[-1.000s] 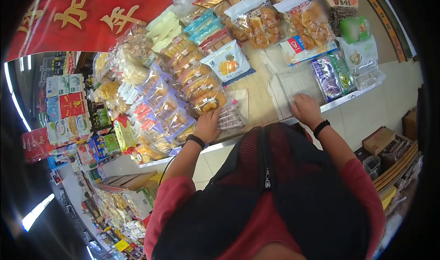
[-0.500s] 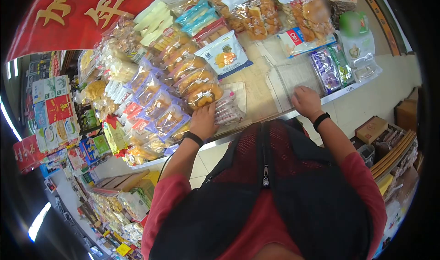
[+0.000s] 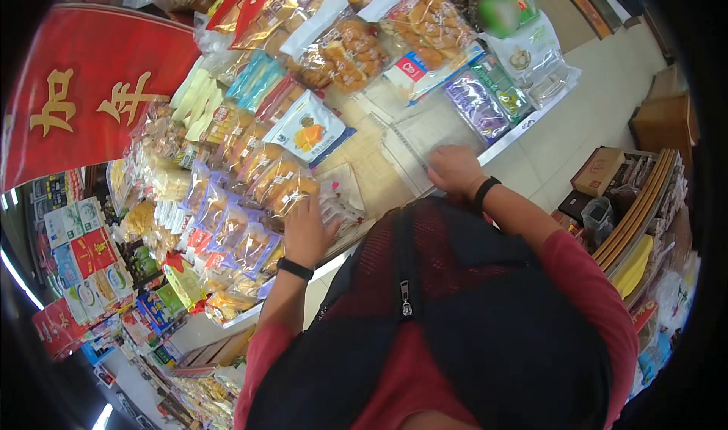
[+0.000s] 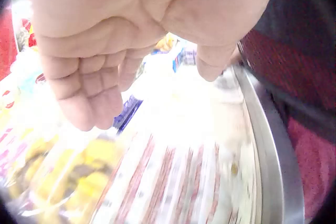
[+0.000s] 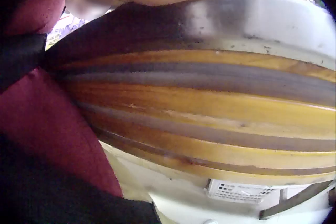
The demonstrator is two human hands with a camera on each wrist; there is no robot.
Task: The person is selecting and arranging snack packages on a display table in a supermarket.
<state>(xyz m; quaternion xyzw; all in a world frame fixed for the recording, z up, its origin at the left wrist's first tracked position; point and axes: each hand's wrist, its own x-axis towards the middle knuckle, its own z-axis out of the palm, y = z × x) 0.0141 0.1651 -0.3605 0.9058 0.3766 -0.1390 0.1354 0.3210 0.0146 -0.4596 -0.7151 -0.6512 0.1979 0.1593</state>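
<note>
Metal-edged, clear-covered counter (image 3: 379,180) lies beneath both hands. The left hand's (image 3: 305,233) fingers bend loosely, holding nothing; its thumb stands out wider than half a second ago, so nothing seems gripped. Palm down, it is over golden buns in clear plastic (image 4: 79,169) and red-and-white striped packets (image 4: 173,182). The right hand (image 3: 455,170) rests near the edge, finger closure unclear.

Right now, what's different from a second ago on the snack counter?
The left hand has spread its thumb towards the striped packets. The head view has swung, so the scene sits further left. I see nothing picked up or let go. The right hand is still by the edge of the counter; the bagged buns and white pouch lie as before.
</note>
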